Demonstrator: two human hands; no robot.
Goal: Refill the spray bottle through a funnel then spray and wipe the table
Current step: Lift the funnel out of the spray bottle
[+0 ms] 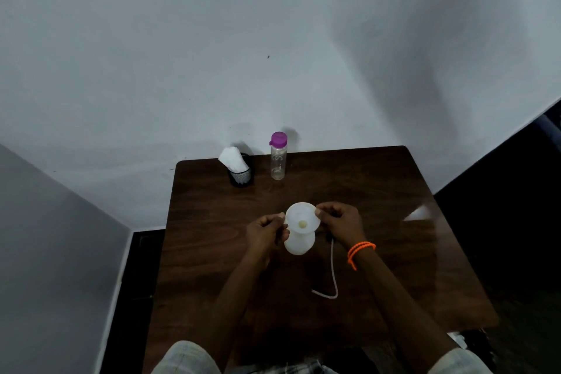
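Head view. A white spray bottle stands at the middle of the dark wooden counter, a white funnel seated in its neck. The left hand pinches the funnel's left rim; the right hand, with an orange wristband, pinches the right rim: both grips grasp the funnel. A white dip tube lies just beside the bottle. At the far edge stand a clear water bottle with a purple cap, its faint marking unreadable, and a black mesh cup holding white tissue.

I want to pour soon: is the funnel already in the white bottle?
Yes. The funnel sits upright atop the white bottle; both hands pinch its rim.
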